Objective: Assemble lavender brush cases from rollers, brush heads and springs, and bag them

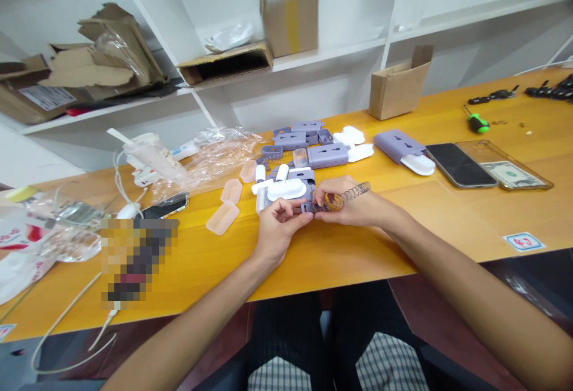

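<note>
Both hands meet over the middle of the orange table (358, 248). My left hand (275, 227) is closed in a pinch on a small purple plastic part (308, 206). My right hand (347, 203) is closed around a metal coil spring (356, 191) whose end sticks out to the upper right. Just behind the hands lies a purple case with a white oval insert (289, 189). Further back sit several purple housings (326, 155) and white oval pieces (353, 135).
Translucent pink caps (224, 216) lie left of the hands, with crumpled clear plastic (215, 155) behind. A phone (461, 164), a clear case holding a banknote (510, 171) and a green screwdriver (477, 121) sit at right. A cardboard box (396, 89) stands at the back. Cables and bags crowd the left.
</note>
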Tool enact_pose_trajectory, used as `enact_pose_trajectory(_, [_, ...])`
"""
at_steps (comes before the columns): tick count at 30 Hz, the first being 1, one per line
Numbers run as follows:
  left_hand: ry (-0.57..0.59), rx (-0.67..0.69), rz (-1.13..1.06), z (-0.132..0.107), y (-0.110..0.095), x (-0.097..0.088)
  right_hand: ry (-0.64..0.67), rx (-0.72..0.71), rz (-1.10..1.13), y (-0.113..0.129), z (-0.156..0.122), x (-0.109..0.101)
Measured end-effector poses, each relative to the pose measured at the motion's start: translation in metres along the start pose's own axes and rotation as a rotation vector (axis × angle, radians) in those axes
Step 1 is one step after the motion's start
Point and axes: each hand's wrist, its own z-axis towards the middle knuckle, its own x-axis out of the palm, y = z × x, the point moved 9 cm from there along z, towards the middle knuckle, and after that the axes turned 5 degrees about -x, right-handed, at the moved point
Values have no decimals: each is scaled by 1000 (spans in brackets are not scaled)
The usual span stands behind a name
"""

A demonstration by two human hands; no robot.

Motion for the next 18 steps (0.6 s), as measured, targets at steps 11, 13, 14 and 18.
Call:
enact_pose_trajectory(11, [33,-6,-26,-2,-1,4,46,-82,110,5,1,1])
enact_pose_trajectory(13, [33,-18,-22,-2,0,4,56,-90,98,4,1,2])
enact_pose_trajectory(14, [32,-23,-18,-2,1,4,54,-89,97,3,1,2])
enact_pose_trajectory(18, [29,-34,11,-1,2,4,10,-47,121,-1,0,-2])
